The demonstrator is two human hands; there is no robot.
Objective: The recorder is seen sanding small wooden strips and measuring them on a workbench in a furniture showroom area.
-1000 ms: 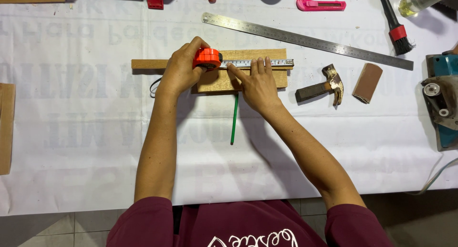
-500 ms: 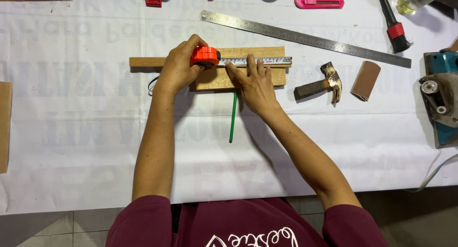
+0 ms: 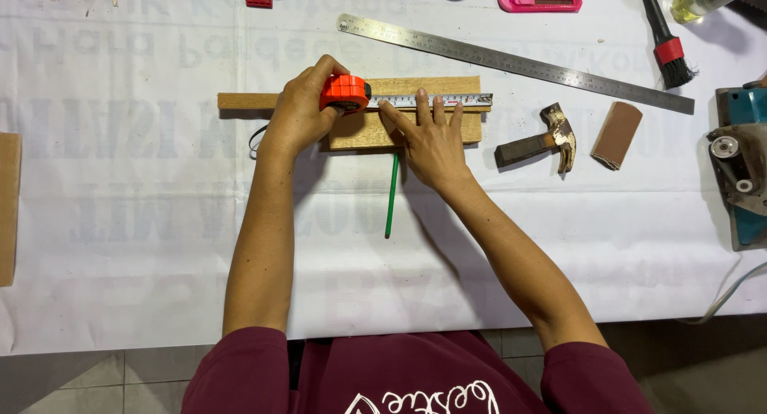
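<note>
- Left hand (image 3: 300, 114) is closed around the orange tape measure (image 3: 345, 93), holding its case down on the wood near the left part of the boards
- Right hand (image 3: 431, 142) lies flat and open, fingers spread, pressing on the wooden board (image 3: 471, 130) and pinning the pulled-out tape blade (image 3: 455, 101) against it; it grips nothing
- Two pieces of wood lie together in the upper middle of the white-covered table (image 3: 160, 222): a thin wooden strip (image 3: 240, 101) at the far side and the wider board touching it on the near side
- Judging by how things lie, the measuring is underway: the blade is drawn out to the right with its end at the boards' right edge, and the case sits well in from the strip's left end
- No pencil mark on the wood can be made out; the green pencil (image 3: 391, 194) lies untouched on the table just below the board, so marking looks not yet done
- Long axis of the strip, the board and the blade runs left to right across the view, the blade pointing right from the case
- Pencil lies almost at right angles to them, running toward the person
- Off to the right rest a hammer (image 3: 539, 142) and a brown block (image 3: 617, 134); a long steel ruler (image 3: 511, 61) lies slanted beyond the boards
</note>
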